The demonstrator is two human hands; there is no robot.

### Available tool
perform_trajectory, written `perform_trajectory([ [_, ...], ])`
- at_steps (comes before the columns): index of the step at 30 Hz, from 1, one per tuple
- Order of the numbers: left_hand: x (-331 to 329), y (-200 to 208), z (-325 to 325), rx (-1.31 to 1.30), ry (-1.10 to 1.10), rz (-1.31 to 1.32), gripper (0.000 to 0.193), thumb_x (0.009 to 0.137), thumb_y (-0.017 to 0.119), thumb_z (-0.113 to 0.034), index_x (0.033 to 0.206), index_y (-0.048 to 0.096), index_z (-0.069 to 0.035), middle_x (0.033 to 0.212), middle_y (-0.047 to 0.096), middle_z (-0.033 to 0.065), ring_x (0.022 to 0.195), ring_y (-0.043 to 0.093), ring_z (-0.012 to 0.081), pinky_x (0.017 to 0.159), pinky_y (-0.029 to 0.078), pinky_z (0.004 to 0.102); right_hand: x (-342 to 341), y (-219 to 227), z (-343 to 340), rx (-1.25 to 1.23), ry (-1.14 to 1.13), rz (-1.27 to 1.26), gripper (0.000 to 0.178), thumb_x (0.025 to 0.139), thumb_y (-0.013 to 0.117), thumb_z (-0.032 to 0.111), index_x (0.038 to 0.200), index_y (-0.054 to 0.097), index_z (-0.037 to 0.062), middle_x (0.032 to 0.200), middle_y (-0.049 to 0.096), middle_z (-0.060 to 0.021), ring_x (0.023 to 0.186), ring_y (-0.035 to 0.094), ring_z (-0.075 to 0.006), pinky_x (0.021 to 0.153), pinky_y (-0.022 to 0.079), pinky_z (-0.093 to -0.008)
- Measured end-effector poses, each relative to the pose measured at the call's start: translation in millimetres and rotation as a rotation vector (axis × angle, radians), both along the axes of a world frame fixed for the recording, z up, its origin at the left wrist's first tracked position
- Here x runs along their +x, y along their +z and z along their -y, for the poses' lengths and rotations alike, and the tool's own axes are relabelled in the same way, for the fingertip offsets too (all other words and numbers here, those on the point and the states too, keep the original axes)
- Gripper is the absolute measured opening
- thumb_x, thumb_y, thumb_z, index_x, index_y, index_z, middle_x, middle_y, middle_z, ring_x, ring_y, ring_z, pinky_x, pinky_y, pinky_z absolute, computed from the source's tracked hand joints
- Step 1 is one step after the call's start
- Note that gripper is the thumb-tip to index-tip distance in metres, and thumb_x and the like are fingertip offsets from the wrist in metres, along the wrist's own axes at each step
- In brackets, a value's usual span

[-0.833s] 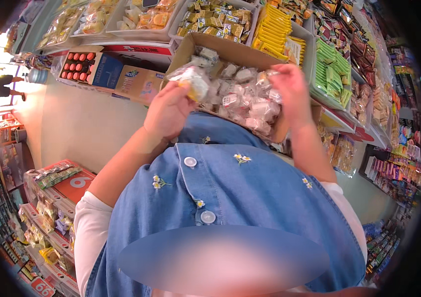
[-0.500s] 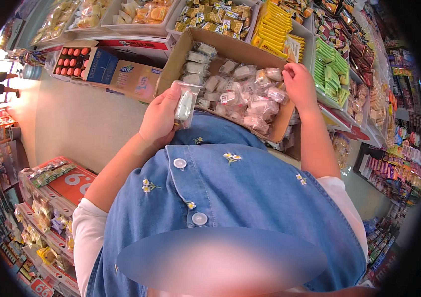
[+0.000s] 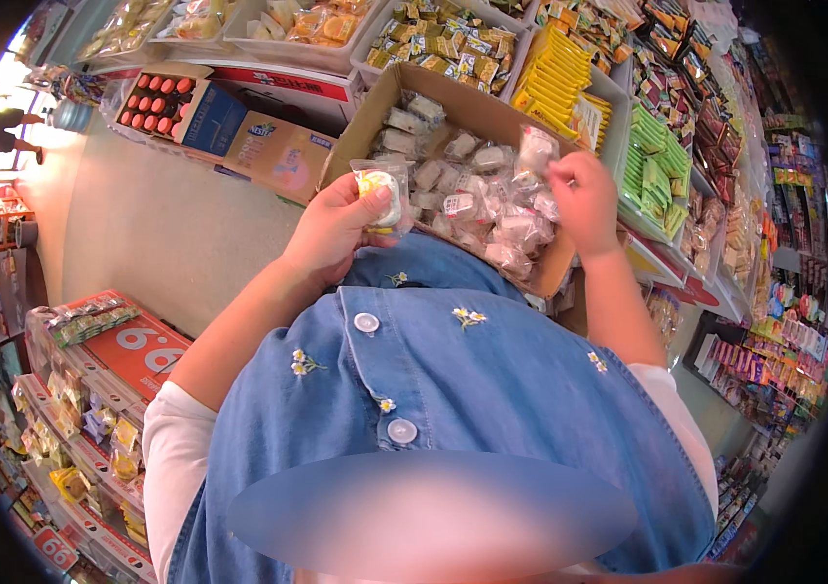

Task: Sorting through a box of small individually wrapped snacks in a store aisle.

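Observation:
My left hand [image 3: 328,232] is closed round a clear-wrapped snack [image 3: 390,195] with white and yellow showing, held at the left edge of an open cardboard box [image 3: 365,109]. Over the box's right side, my right hand [image 3: 587,202] pinches another clear-wrapped pale snack [image 3: 537,148] above the pile. Many similar wrapped pale snacks [image 3: 468,206] fill the box, some lined up along its left wall and the others heaped loosely. The box sits against the front of my blue denim garment [image 3: 453,370].
Behind the box stand bins of yellow packets [image 3: 552,78], gold-wrapped sweets [image 3: 443,44] and green packets [image 3: 655,170]. To the left is a carton of orange-capped bottles [image 3: 156,105]. A red-topped display shelf [image 3: 132,350] stands at lower left, and a person's legs show far left.
My right hand has lifted a wrapped snack from the box's right side. The packet in my left hand has turned, showing more yellow. The view has shifted slightly.

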State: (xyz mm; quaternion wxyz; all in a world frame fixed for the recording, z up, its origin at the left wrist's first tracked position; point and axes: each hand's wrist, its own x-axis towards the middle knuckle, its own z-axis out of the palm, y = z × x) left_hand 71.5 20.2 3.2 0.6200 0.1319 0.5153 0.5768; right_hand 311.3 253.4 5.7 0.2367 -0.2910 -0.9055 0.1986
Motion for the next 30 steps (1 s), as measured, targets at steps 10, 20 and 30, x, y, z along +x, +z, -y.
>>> perform_trajectory([
  [10, 15.3, 4.3, -18.7, 0.175, 0.109, 0.313, 0.041, 0.105, 0.036, -0.026, 0.139, 0.04, -0.003, 0.136, 0.052, 0.0137, 0.122, 0.054, 0.0284, 0.1, 0.044, 0.0478, -40.5, 31.1, 69.3, 0.231, 0.507, -0.481, 0.026, 0.063, 0.073, -0.006, 0.085, 0.064, 0.0065, 0.083, 0.061, -0.0107, 0.077, 0.062, -0.03, 0.062, 0.051, -0.0391],
  [20, 7.1, 11.8, -10.8, 0.149, 0.162, 0.25, 0.037, 0.103, 0.037, -0.016, 0.135, 0.042, 0.002, 0.128, 0.056, 0.022, 0.114, 0.059, 0.0327, 0.098, 0.048, 0.0464, 18.8, 19.1, 20.7, 0.019, -0.025, -0.355, 0.018, 0.072, 0.071, -0.002, 0.088, 0.065, 0.0046, 0.083, 0.062, -0.0116, 0.077, 0.063, -0.0309, 0.067, 0.051, -0.0378],
  [30, 9.0, 10.1, -2.6, 0.177, 0.131, 0.228, 0.04, 0.099, 0.045, -0.012, 0.137, 0.04, 0.001, 0.127, 0.057, 0.0178, 0.115, 0.059, 0.029, 0.098, 0.048, 0.0418, -23.9, -93.6, -26.7, -0.065, -0.307, 0.836, 0.051, 0.081, 0.071, 0.038, 0.115, 0.06, 0.0029, 0.113, 0.066, -0.0163, 0.108, 0.062, -0.0337, 0.093, 0.05, -0.0441],
])
